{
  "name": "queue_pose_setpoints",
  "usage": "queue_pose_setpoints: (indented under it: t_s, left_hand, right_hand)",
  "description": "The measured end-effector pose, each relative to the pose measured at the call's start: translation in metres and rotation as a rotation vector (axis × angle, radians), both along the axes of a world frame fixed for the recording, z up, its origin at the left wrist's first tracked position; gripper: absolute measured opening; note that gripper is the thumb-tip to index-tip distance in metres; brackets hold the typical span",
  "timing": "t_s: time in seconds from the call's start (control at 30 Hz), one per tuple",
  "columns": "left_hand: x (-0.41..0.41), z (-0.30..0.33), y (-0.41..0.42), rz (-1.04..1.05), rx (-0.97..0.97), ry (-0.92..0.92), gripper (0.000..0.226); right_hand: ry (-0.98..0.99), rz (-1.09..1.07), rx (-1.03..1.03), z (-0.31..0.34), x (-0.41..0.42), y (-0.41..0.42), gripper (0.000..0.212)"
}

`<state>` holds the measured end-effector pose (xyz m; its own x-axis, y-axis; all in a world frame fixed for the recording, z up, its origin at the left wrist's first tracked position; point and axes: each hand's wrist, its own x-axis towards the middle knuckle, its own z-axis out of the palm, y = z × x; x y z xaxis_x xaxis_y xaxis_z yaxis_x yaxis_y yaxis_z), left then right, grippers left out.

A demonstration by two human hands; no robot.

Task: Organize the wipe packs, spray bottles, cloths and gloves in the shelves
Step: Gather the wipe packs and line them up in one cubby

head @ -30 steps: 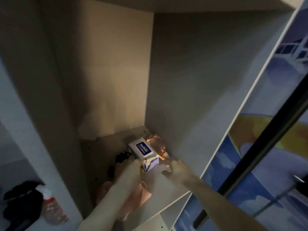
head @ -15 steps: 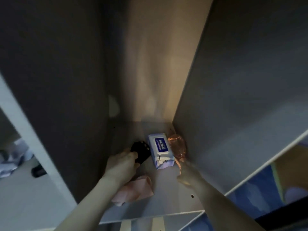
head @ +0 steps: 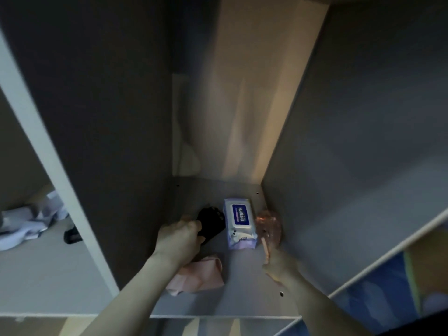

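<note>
A white and purple wipe pack (head: 240,224) with a blue label lies on the shelf floor (head: 242,297) of a dim compartment. To its left lies a black glove (head: 212,224), and my left hand (head: 179,238) grips its near end. To the pack's right, against the side wall, a pink see-through spray bottle (head: 269,226) lies on its side. My right hand (head: 281,265) holds the bottle's nozzle end with curled fingers. A pink cloth (head: 198,275) lies crumpled near the front, partly under my left forearm.
The compartment has tall side walls (head: 363,141) and a lit back panel (head: 242,105). In the neighbouring compartment to the left lie pale cloths (head: 26,224) and a small dark object (head: 71,235). A patterned blue surface (head: 378,301) shows at the lower right.
The view has swung further over the shelf. My left hand moved from the wipe pack to the black glove and closed on it. My right hand drew back along the spray bottle to its nozzle.
</note>
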<state>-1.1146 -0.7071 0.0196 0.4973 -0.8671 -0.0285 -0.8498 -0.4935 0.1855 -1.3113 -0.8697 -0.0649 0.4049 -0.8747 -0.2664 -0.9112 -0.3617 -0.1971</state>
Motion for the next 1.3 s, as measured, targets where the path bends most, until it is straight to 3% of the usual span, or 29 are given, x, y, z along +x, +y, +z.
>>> queue_pose_setpoints:
  t_s: [0.1,0.2,0.4,0.87,1.03,1.3]
  left_hand:
    - [-0.002,0.007,-0.008,-0.019,-0.017,-0.005,0.036]
    - [-0.001,0.013,-0.014,-0.018,-0.019,0.013,0.036]
    - [0.008,0.017,-0.013,0.014,-0.012,0.072,0.033]
    - [0.002,0.032,-0.019,0.031,-0.050,0.071,0.033]
    - [-0.004,0.029,-0.014,-0.009,-0.026,0.060,0.036]
    - [0.008,0.034,0.028,0.096,-0.057,-0.017,0.033]
  right_hand:
    - [-0.081,-0.101,-0.088,0.042,0.006,-0.003,0.049]
    - [-0.069,-0.056,-0.201,0.082,0.010,-0.004,0.037]
    - [0.023,-0.039,-0.372,0.093,0.026,-0.033,0.023]
    - [0.211,0.168,-0.384,0.114,0.041,-0.045,0.028]
    - [0.298,0.226,-0.394,0.132,0.043,-0.039,0.043]
    - [0.154,0.220,-0.360,0.150,0.045,-0.011,0.038]
